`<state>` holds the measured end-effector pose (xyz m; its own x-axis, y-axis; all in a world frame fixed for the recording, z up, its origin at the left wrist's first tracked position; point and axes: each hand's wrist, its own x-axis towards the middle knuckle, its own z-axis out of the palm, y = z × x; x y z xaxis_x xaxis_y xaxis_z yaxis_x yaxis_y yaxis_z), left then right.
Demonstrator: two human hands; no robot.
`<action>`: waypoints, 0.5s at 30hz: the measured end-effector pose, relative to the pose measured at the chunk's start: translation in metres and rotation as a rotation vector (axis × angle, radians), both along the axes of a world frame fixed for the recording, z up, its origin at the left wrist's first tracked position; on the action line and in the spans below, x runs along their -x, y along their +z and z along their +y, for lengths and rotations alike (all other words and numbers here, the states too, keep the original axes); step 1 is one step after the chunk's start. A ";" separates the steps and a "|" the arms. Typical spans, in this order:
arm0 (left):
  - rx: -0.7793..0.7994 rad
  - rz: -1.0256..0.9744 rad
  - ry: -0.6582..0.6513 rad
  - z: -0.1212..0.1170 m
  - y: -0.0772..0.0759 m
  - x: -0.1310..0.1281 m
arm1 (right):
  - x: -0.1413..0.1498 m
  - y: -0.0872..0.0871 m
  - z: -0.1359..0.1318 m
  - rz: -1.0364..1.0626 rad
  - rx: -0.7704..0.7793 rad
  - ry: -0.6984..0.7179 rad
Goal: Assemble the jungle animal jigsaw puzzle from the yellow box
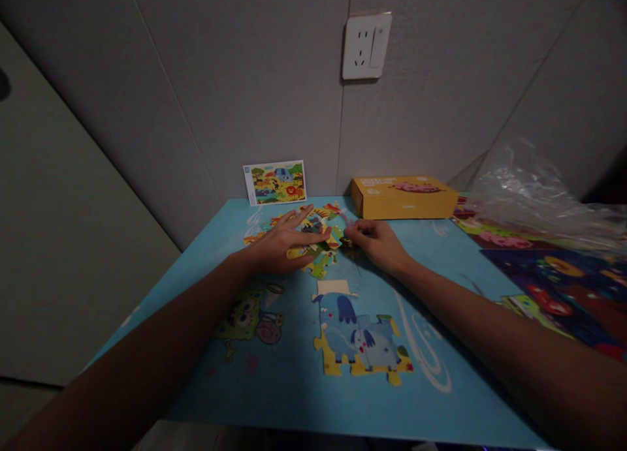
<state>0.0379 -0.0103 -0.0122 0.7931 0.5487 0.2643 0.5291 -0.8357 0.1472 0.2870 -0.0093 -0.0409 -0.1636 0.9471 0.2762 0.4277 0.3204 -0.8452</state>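
Note:
My left hand [287, 242] lies with fingers spread over a group of jigsaw pieces [321, 265] in yellow, green and orange, partly covering them. To its right, my right hand [375, 242] has thumb and fingers pinched at a dark-looking jigsaw piece [347, 242], close to the right edge of that group. Nearer to me, a joined section of elephant puzzle pieces [360, 337] rests on the blue table. A plain pale piece [333, 286] sits at its top edge.
The blue table [294, 386] has printed cartoon figures. A picture card [275, 183] leans against the wall, beside a yellow puzzle box [406, 198]. Clear plastic wrap [533, 190] and dark colourful puzzle sheets [563, 288] lie on the right. A wall socket [366, 46] is above.

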 end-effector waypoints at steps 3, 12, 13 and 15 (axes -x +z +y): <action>0.037 0.013 0.052 0.000 -0.001 0.001 | -0.001 -0.001 0.001 -0.083 -0.008 0.017; -0.219 -0.308 0.313 0.007 -0.005 0.007 | -0.001 0.001 -0.001 -0.215 -0.078 -0.067; -0.265 -0.368 0.369 0.008 -0.006 0.008 | -0.001 0.001 0.000 -0.224 -0.065 -0.094; -0.310 -0.425 0.467 0.012 -0.008 0.010 | -0.002 0.001 0.000 -0.244 -0.079 -0.127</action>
<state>0.0283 0.0018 -0.0197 0.2859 0.6558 0.6987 0.7922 -0.5719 0.2127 0.2892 -0.0091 -0.0398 -0.1159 0.9412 0.3172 0.6565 0.3123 -0.6866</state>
